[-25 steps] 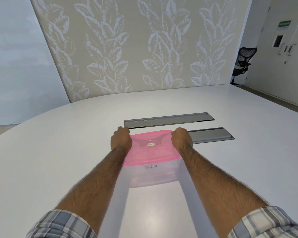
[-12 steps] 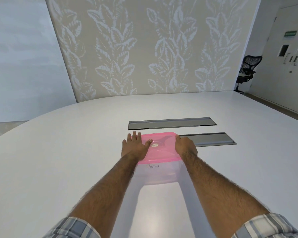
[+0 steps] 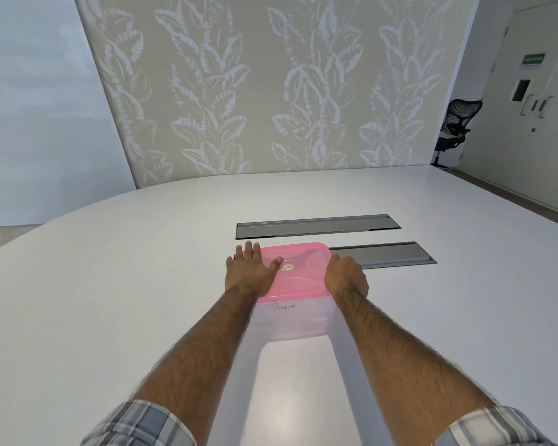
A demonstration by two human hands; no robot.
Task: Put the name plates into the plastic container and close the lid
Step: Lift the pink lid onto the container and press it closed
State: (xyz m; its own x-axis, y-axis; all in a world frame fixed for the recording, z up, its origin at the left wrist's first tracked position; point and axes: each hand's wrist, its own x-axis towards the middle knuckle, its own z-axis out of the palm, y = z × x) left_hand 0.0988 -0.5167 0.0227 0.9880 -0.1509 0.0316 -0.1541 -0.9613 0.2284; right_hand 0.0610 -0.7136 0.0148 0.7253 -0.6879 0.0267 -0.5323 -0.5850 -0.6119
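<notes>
Our left hand [image 3: 248, 273] lies flat, fingers straight, on the pink lid [image 3: 298, 268] while our right hand [image 3: 347, 276] curls over its opposite edge, the plastic container [image 3: 298, 320] between them on the counter [image 3: 110, 300]; uneven pressing could leave a corner unsealed or skid it.

The left hand [image 3: 248, 272] is opening out on the pink lid [image 3: 295, 268]. A second ago it was curled over the far left corner. Now its fingers [image 3: 248, 251] are lying straight and spread, with the thumb resting on the lid's top. The right hand [image 3: 347, 278], curled over the right edge, is easing slightly back from the far corner.
</notes>
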